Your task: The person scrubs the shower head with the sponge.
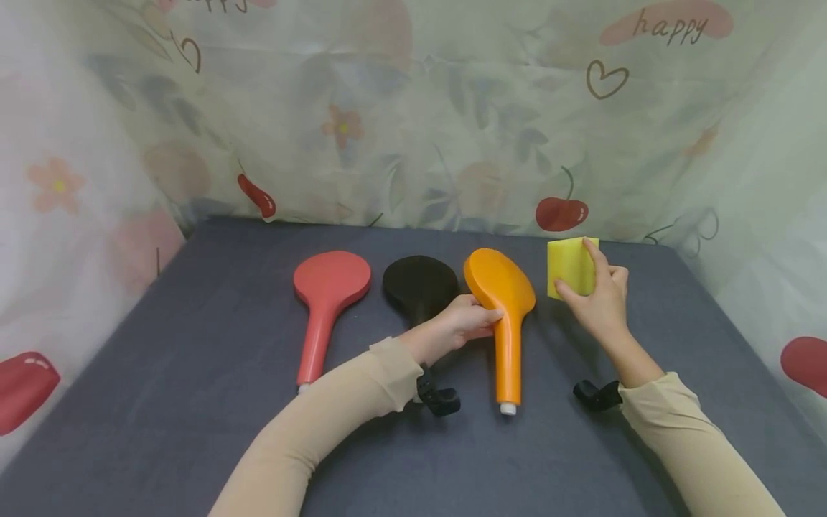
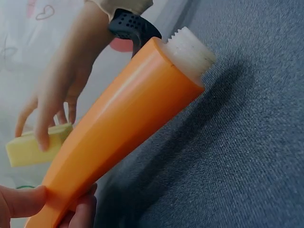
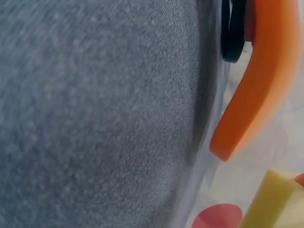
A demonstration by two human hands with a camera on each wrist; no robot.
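An orange shower head [image 1: 500, 283] is held by my left hand [image 1: 466, 318], its thumb and fingers round the neck just below the round head. The handle points toward me and ends in a white threaded tip [image 2: 189, 53], raised off the table in the left wrist view. My right hand [image 1: 601, 298] pinches a yellow sponge [image 1: 571, 267] between thumb and fingers, above the table and right of the orange head. Sponge and shower head are apart. In the right wrist view only part of the sponge [image 3: 273, 202] shows at the lower right corner.
A red shower head [image 1: 332, 280] lies on the dark grey table [image 1: 194, 402] at left. Beside it is a black shower head [image 1: 420, 283], its handle partly hidden behind my left hand and forearm. A printed curtain [image 1: 400, 143] surrounds the table's back and sides.
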